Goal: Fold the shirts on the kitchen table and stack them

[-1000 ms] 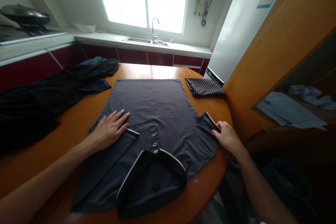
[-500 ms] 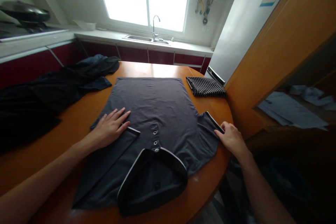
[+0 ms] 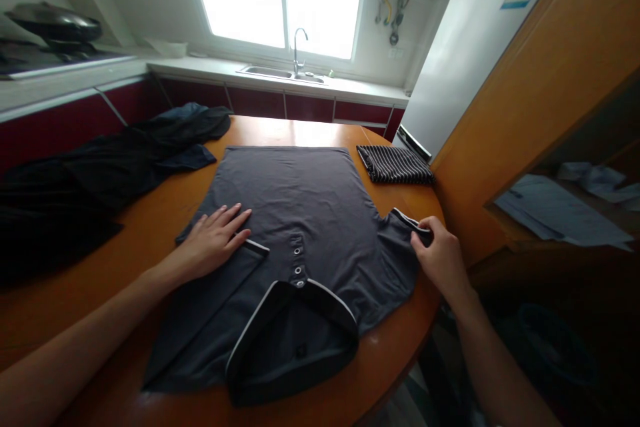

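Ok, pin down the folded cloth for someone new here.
On the wooden table, a gray shirt lies spread out. Right of its far end, near the fridge, sits the folded cloth. Unlike the shirt and the dark clothes at left, it is black with white stripes.

Between the dark clothes (image 3: 100, 170) and the grey shirt (image 3: 315, 190) I see a bare strip of table (image 3: 163, 213) a hand could slide along, though the left forearm (image 3: 115, 313) crosses its near end. Over the shirt's middle the way is open. To the right, a striped cloth (image 3: 397, 165) narrows the passage, and a wooden panel (image 3: 493, 140) rises beside the table's edge.
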Available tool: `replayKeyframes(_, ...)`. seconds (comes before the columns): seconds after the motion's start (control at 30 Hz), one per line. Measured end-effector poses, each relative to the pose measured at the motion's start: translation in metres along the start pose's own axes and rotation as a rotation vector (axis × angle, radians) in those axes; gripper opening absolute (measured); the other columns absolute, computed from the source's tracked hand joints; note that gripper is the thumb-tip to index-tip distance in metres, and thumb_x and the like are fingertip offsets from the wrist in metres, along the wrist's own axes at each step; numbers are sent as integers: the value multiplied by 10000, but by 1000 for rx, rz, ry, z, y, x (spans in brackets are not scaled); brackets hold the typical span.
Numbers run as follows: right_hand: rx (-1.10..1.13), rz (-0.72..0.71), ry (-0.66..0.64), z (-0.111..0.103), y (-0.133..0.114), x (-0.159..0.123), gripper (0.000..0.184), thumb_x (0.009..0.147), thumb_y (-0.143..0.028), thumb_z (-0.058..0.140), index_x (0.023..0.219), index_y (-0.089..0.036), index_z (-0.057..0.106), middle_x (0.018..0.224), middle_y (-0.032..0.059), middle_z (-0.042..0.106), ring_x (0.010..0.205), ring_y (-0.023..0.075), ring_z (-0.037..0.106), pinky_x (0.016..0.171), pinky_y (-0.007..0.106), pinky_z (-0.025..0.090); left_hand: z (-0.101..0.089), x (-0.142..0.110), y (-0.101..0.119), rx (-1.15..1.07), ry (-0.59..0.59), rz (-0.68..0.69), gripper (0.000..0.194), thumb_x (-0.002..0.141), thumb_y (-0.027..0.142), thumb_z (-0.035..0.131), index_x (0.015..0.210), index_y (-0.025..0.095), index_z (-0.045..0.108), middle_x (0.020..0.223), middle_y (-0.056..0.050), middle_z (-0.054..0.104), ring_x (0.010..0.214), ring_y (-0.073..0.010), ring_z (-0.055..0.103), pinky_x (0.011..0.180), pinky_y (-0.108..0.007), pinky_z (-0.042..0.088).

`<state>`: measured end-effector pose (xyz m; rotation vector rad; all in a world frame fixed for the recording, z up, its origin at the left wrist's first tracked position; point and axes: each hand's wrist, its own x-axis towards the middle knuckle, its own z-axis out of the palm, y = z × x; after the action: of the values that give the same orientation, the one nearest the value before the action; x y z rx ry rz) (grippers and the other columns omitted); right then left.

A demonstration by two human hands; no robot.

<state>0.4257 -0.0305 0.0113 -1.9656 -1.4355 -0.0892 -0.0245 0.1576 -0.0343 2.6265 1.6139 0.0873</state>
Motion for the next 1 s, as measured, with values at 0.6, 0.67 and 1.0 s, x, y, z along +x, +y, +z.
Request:
replayKeyframes(0.6, 362, -147, -211, 39, -8, 100, 196, 875, -274, 581, 913, -180, 750, 945, 94, 777, 847, 221, 708, 748, 317, 525, -8, -3, 8, -97, 233, 157, 624, 994, 579, 364, 1462, 220, 566, 1605, -123, 417, 1502, -376, 326, 1202, -604, 271)
replayKeyframes(0.67, 368, -141, -306, 54, -2, 120, 172, 842, -246, 588, 847, -173, 744, 864, 84, 776, 788, 206, 703, 721, 299, 512, -26, -3, 31, -155, 230, 310, 593, 989, 591, 416, 1437, 242, 587, 1576, -99, 464, 1480, -342, 371, 1215, -530, 299)
replayKeyframes(1.0, 641, -40, -485, 99, 1, 135, 383, 890, -503, 559, 899, -151, 711, 608, 5, 643, 521, 139, 543, 498, 250, 392, -50, 53, 181, -442, -33, 494, 435, 943, 329, 595, 1367, 243, 636, 1281, -85, 688, 1142, -266, 655, 1008, -339, 471)
